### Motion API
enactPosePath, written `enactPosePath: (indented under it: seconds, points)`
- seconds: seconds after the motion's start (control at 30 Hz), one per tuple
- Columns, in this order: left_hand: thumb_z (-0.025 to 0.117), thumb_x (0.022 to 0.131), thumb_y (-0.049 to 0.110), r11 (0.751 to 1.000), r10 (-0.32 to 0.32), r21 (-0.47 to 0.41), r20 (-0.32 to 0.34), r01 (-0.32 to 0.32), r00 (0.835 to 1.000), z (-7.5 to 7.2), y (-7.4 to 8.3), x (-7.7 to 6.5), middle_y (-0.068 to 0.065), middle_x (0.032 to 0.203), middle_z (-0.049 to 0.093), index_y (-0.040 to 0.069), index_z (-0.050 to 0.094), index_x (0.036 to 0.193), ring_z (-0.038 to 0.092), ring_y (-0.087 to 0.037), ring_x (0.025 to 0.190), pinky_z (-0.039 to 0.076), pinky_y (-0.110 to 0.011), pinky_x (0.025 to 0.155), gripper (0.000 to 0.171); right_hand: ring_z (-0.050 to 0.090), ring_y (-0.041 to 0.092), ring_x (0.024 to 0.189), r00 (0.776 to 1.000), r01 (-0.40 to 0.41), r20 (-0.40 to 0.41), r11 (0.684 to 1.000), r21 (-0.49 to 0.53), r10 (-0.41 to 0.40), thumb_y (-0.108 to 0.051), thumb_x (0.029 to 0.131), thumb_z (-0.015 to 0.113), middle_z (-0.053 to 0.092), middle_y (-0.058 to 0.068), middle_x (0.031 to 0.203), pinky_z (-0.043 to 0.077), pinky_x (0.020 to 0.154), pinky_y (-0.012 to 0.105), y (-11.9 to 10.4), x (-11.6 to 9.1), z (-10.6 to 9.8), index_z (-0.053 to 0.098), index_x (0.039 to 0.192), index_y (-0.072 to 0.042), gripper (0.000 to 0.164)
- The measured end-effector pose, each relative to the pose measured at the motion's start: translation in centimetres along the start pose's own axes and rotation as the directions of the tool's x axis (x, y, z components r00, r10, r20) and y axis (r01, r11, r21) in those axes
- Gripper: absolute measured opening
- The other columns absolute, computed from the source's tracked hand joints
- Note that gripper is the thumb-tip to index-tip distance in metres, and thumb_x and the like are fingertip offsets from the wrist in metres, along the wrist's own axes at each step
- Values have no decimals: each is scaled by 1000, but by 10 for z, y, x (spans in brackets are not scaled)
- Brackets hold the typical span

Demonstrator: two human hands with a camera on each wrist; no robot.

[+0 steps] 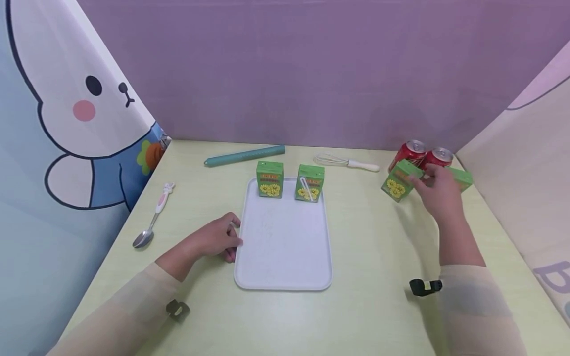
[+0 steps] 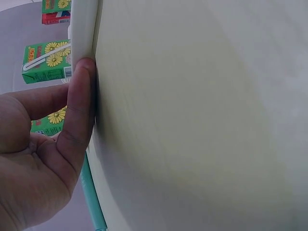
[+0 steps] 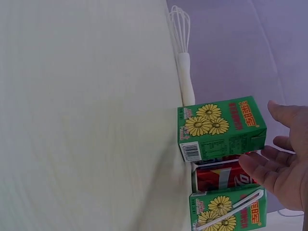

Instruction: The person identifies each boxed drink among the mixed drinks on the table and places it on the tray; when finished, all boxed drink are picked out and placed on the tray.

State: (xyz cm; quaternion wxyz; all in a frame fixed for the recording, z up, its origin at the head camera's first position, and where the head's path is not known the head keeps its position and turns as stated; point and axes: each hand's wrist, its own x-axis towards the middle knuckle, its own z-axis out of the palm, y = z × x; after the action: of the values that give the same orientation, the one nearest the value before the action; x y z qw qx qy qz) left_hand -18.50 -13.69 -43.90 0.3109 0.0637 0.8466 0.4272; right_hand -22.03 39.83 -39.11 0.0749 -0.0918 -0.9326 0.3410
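Note:
My left hand (image 1: 218, 238) pinches the left rim of a white tray (image 1: 285, 247), one finger low against the rim in the left wrist view. Two green juice boxes with yellow flowers stand at the tray's far end, a left box (image 1: 269, 180) and a right box (image 1: 309, 184) with a straw on its front. My right hand (image 1: 441, 190) is beside another green juice box (image 3: 221, 127), thumb and fingers spread apart. Its fingertips overlap the box's corner; whether they touch is unclear. Another juice box (image 3: 228, 211) with a straw is partly hidden behind the hand in the head view.
Two red cans (image 1: 411, 152) stand behind the right-hand boxes. A whisk (image 1: 347, 162) and a teal rod (image 1: 245, 155) lie along the table's back edge. At the left lies a spoon (image 1: 153, 217) with a white and pink handle. Cloth walls border the table (image 1: 369, 247).

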Motion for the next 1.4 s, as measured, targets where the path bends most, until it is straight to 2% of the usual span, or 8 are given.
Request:
enactPosePath:
  seconds: [0.13, 0.33, 0.6, 0.83, 1.13, 1.4]
  points:
    - [62, 93, 5, 1000, 10, 3, 5, -10, 1000, 0, -1, 0, -15, 79, 64, 0, 36, 128, 68, -23, 60, 57, -34, 60, 44, 53, 44, 120, 1000, -23, 8, 1000, -2, 23, -56, 92, 57, 47, 31, 137, 47, 94, 60, 3, 1, 5, 31, 148, 6, 87]
    - [62, 93, 6, 1000, 13, 0, 8, -13, 1000, 1, -1, -1, -15, 79, 64, 0, 36, 128, 68, -23, 60, 57, -34, 60, 44, 54, 42, 112, 999, -47, 17, 997, -53, 48, -58, 93, 54, 53, 28, 125, 47, 88, 56, 8, 4, 13, 29, 150, 4, 87]
    - [62, 93, 7, 1000, 7, 8, 9, -7, 1000, 1, -1, -1, -15, 80, 64, 1, 36, 129, 68, -23, 60, 57, -34, 60, 45, 53, 41, 111, 998, -63, -13, 995, -83, 62, -52, 97, 51, 53, 26, 123, 47, 86, 54, 12, 6, 19, 30, 150, 2, 79]
    - [62, 93, 7, 1000, 8, 15, 8, -9, 1000, 0, 0, -2, -15, 80, 65, 1, 36, 129, 68, -23, 61, 57, -34, 61, 45, 53, 41, 111, 998, -68, -17, 994, -88, 67, -54, 97, 50, 53, 26, 123, 47, 86, 54, 12, 5, 18, 30, 150, 1, 79]
    - [61, 93, 5, 1000, 9, 8, 4, -9, 1000, 1, -1, -1, -15, 80, 64, 0, 36, 128, 68, -22, 60, 58, -34, 59, 43, 54, 42, 113, 999, -45, 14, 996, -82, 47, -59, 94, 50, 54, 26, 125, 45, 89, 58, 3, 0, 21, 33, 148, 0, 82]
    - [62, 93, 6, 1000, 12, 8, 6, -12, 1000, 0, -2, 0, -15, 80, 65, 0, 36, 128, 68, -23, 60, 57, -34, 60, 43, 55, 42, 116, 1000, 6, 27, 998, -62, -5, -57, 94, 52, 53, 25, 131, 47, 90, 57, -5, -8, 30, 33, 149, -3, 79]
